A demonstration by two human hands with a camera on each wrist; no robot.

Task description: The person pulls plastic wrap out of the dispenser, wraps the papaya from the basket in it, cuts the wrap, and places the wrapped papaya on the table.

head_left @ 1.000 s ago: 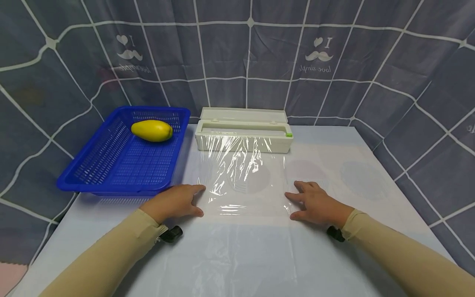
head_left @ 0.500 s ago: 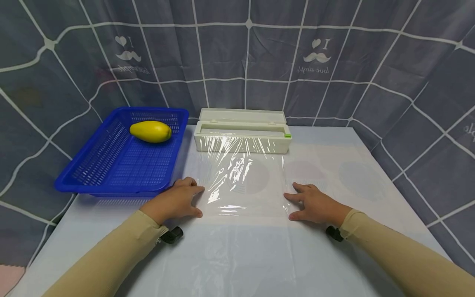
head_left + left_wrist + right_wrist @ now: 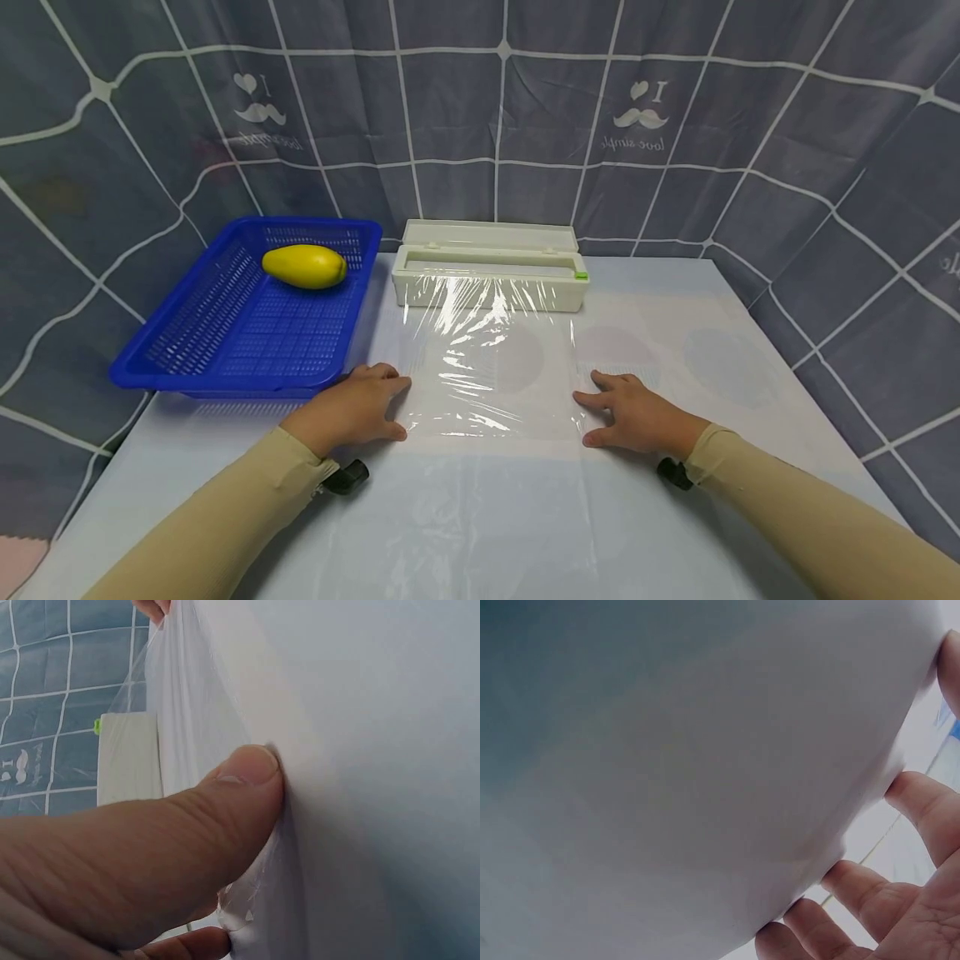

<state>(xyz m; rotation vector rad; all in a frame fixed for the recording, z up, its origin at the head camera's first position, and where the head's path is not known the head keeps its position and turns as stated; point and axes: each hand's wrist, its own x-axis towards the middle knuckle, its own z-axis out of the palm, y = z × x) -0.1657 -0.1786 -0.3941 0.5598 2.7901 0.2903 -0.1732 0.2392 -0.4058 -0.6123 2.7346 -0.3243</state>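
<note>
A sheet of clear plastic wrap (image 3: 487, 392) runs from a white dispenser box (image 3: 491, 293) toward the front of the table. At its left edge my left hand (image 3: 356, 408) has thumb and index finger spread, fingertips resting close to the tabletop. The left wrist view shows that thumb (image 3: 247, 769) pressed at the film's edge. My right hand (image 3: 637, 412) lies along the opposite edge, fingers apart and fingertips down. In the right wrist view its fingers (image 3: 934, 814) are spread and touch the white surface. The box lid (image 3: 491, 235) stands raised behind the box.
Left of the box is a blue plastic basket (image 3: 348, 333) holding a yellow papaya-like fruit (image 3: 304, 267). A grey checked curtain (image 3: 450, 108) hangs behind and beside the table. White cloth with faint printed circles covers the table (image 3: 480, 525).
Both hands keep nearly the same places. Further fingers of the left hand have come into view behind its index finger. The glints on the plastic wrap have shifted.
</note>
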